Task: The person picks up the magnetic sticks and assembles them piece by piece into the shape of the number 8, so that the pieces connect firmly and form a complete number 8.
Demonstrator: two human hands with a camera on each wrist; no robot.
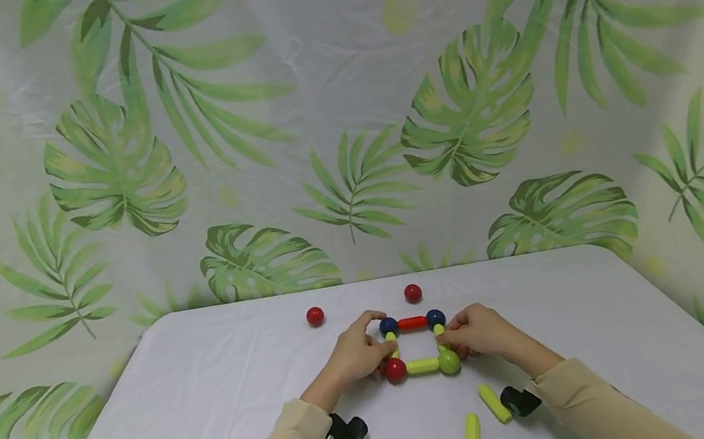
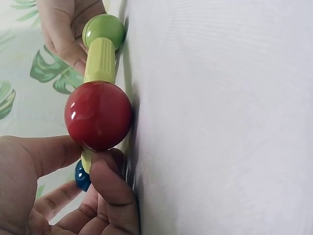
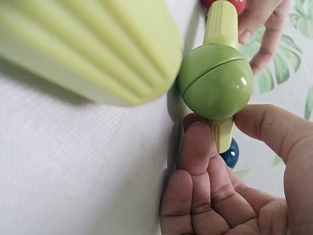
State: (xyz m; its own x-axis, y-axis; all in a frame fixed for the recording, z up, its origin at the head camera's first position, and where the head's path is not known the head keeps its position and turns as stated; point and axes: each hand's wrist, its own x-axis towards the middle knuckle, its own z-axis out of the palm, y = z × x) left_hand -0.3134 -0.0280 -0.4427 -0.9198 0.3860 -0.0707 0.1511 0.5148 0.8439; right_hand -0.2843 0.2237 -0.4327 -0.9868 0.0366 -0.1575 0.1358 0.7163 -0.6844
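A square frame of balls and rods lies on the table between both hands. Blue balls (image 1: 389, 327) form its two back corners, joined by a red rod (image 1: 412, 323). At the front, a red ball (image 1: 396, 370) and a green ball (image 1: 449, 362) sit at either end of a yellow-green rod (image 1: 422, 366). My left hand (image 1: 355, 351) pinches the left side rod (image 2: 86, 160) just behind the red ball, thumb and finger on opposite sides. Likewise, my right hand (image 1: 482, 331) pinches the right side rod (image 3: 222, 134) behind the green ball. Fingers partly cover both side rods.
Two loose red balls (image 1: 315, 316) (image 1: 412, 293) sit toward the table's back edge. Two loose yellow-green rods (image 1: 494, 403) (image 1: 472, 436) lie in front, near the right wrist camera (image 1: 519, 400). White cloth (image 1: 214, 398) covers the table; a leaf-patterned sheet (image 1: 332, 98) hangs behind.
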